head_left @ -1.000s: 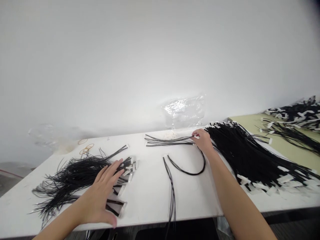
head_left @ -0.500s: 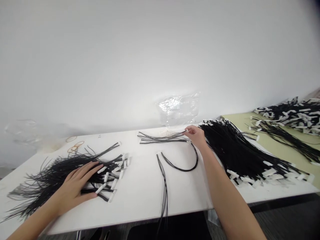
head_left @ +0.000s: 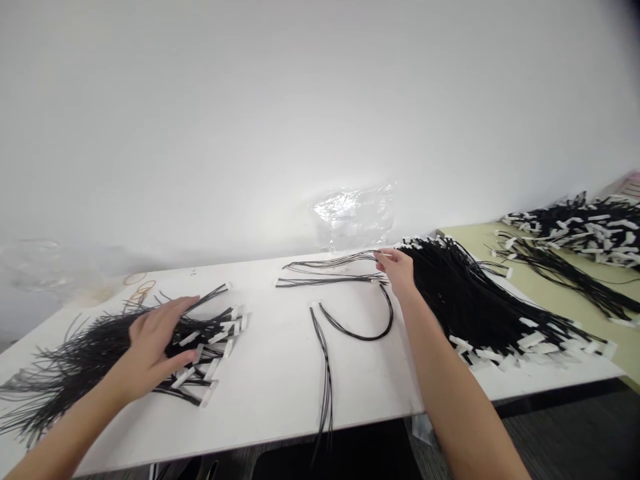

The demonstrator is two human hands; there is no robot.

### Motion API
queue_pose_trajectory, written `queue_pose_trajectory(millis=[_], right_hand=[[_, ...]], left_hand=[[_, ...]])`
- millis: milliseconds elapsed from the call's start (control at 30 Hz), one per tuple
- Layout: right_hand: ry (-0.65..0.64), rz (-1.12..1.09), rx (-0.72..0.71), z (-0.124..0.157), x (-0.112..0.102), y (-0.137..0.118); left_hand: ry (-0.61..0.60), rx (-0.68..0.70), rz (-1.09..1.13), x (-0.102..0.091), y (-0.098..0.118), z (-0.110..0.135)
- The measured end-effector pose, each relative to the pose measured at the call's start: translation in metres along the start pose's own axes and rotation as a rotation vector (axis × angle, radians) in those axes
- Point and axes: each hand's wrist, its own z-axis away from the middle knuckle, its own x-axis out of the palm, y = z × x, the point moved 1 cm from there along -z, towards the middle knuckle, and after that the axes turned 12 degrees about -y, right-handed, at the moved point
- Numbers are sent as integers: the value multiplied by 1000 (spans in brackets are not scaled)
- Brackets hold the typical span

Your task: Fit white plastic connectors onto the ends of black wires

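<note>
My right hand (head_left: 399,272) pinches one end of a thin black wire harness (head_left: 345,257), its strands stretching left just above the table. Below it lies another straight wire harness (head_left: 325,281). Nearer me, a harness with a white connector (head_left: 315,305) curves to the right, while its other strands hang over the front edge. Over on the left, my left hand (head_left: 150,347) rests above a pile of black wires (head_left: 85,353) with white connectors, thumb spread away from the fingers. A connector (head_left: 199,352) lies by that thumb; the undersides of the fingers are hidden.
To the right spreads a large black wire bundle (head_left: 465,300) with white ends. More wire harnesses (head_left: 590,230) are heaped on a green surface (head_left: 470,233). A clear plastic bag (head_left: 353,213) leans against the wall, and rubber bands (head_left: 141,291) lie at the back left.
My right hand has lifted the harness end slightly, and the strands have risen from the table and shifted. My left hand has drawn its fingers in and raised off the pile somewhat.
</note>
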Motion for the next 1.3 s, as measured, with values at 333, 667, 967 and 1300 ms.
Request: queue_pose_trajectory(millis=[333, 667, 967, 1300], right_hand=[[28, -460, 174, -3, -7, -2], [-2, -747, 234, -9, -13, -15], [49, -981, 143, -10, -18, -23], [189, -1092, 54, -15, -33, -17]], left_hand=[[-419, 550, 52, 34, 150, -82], [-412, 586, 262, 66, 169, -121], [-316, 515, 124, 75, 157, -122], [-316, 480, 148, 79, 157, -121]])
